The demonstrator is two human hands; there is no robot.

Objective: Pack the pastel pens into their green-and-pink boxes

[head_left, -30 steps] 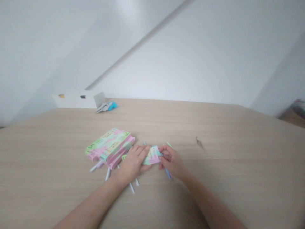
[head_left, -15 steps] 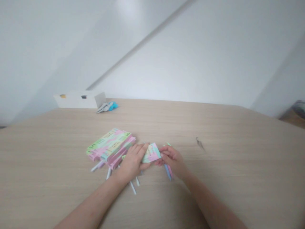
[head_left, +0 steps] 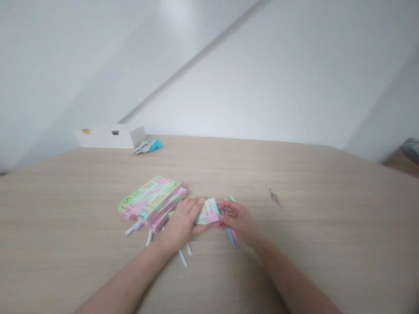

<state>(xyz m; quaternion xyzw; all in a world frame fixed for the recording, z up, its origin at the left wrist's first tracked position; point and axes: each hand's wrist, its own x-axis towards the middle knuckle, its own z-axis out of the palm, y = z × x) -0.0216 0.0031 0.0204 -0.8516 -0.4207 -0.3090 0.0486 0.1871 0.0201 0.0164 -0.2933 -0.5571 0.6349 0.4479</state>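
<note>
Near the middle of the table my left hand [head_left: 185,220] is wrapped over a small pastel carton [head_left: 208,212] printed in green, yellow and pink, and keeps hold of it. My right hand [head_left: 238,221] pinches at the right end of this carton; the fingertips are partly hidden and blurred. Beneath and beside the right hand lie slim blue and pink pens [head_left: 231,237]. A stack of similar cartons [head_left: 157,198], marked with a 5, rests just left of my left hand. Several white pen-like sticks [head_left: 182,257] poke out from under the left hand and the stack.
At the back left stands a white box [head_left: 104,137] with two small openings. A crumpled grey and blue thing [head_left: 149,147] lies beside it. To the right, a small dark thin object [head_left: 275,197] lies on the wooden table [head_left: 327,226]. A wall rises behind.
The carton's right end has tilted slightly, and my right fingers have shifted a little at it. My left hand stays in place over the carton.
</note>
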